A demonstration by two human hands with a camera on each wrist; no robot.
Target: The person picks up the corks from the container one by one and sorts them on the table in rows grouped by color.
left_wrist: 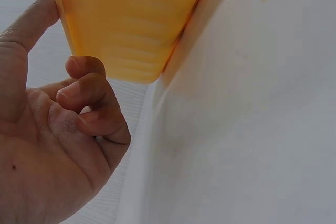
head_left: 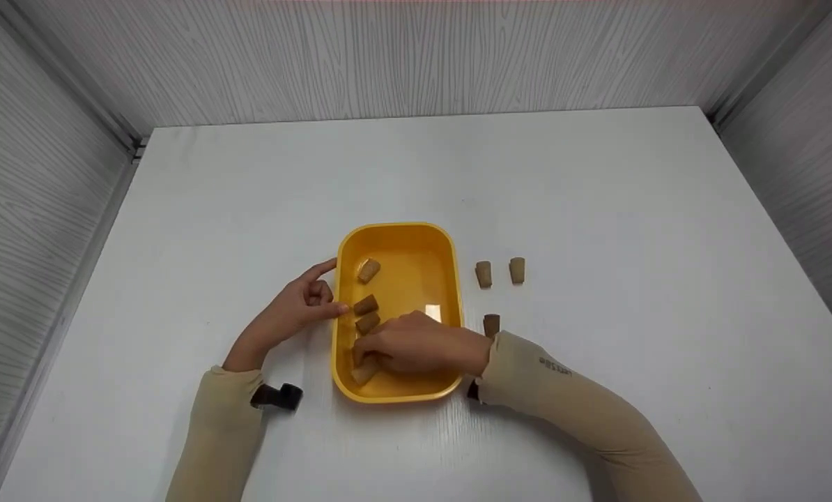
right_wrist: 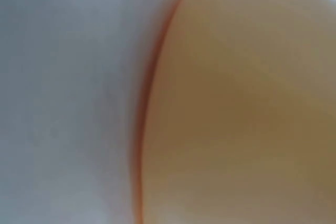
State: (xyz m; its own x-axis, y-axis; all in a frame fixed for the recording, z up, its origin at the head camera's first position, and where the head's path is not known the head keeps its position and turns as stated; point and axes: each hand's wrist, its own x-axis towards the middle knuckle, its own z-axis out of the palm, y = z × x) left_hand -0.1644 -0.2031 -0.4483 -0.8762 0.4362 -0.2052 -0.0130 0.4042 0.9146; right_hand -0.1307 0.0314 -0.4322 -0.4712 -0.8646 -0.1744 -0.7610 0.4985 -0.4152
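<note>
A yellow tray [head_left: 405, 254] stands before me in the head view. Tapered corks lie along its left side: a light one [head_left: 368, 270] toward the far end, two darker ones [head_left: 366, 305] in the middle, and a pale cork [head_left: 365, 371] near the front corner. My right hand [head_left: 409, 343] reaches inside, its bent fingers down at the pale cork and seeming to pinch it; the fingertips are partly hidden. With the thumb over the left rim and the index finger at the outer wall, my left hand [head_left: 301, 303] holds the tray. Its other fingers curl below the wall [left_wrist: 131, 30].
Right of the tray, two corks [head_left: 518, 270] stand apart on the white table [head_left: 611, 279], and a darker cork [head_left: 491, 325] lies by my right sleeve [head_left: 555, 383]. The right wrist view holds only the blurred tray wall [right_wrist: 236, 103] and tabletop. Grey wood-grain panels [head_left: 416, 63] surround the table.
</note>
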